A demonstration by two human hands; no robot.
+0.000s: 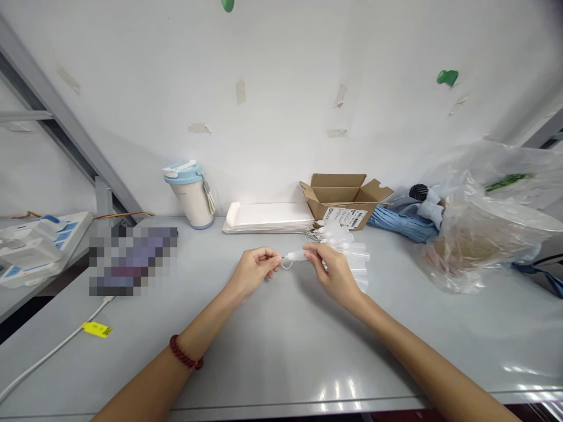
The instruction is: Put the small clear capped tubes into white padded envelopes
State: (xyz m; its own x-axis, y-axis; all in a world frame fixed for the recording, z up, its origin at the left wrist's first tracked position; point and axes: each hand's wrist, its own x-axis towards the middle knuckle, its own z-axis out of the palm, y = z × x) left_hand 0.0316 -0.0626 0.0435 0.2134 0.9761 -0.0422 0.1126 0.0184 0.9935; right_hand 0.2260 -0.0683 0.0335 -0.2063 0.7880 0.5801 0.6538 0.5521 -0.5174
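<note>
Over the grey table, both my hands hold a small translucent white squeeze bottle (297, 255) lying sideways between them. My left hand (259, 265) pinches its narrow tip end, where a thin white loop hangs down; the fingertips hide what exactly is gripped there. The bottle's body is between the thumb and fingers of my right hand (332, 271). Just behind and beside that hand lies a pile of similar translucent bottles (356, 256), their narrow tips pointing left, partly hidden by the hand.
White padded envelopes (268, 217) lie stacked at the back, beside an opened cardboard box (338, 196). A cream-and-blue tumbler (191, 196) stands to their left. At right are a folded blue umbrella (400, 221) and a plastic-wrapped bundle (479, 234). A white cable (48, 354) crosses the left.
</note>
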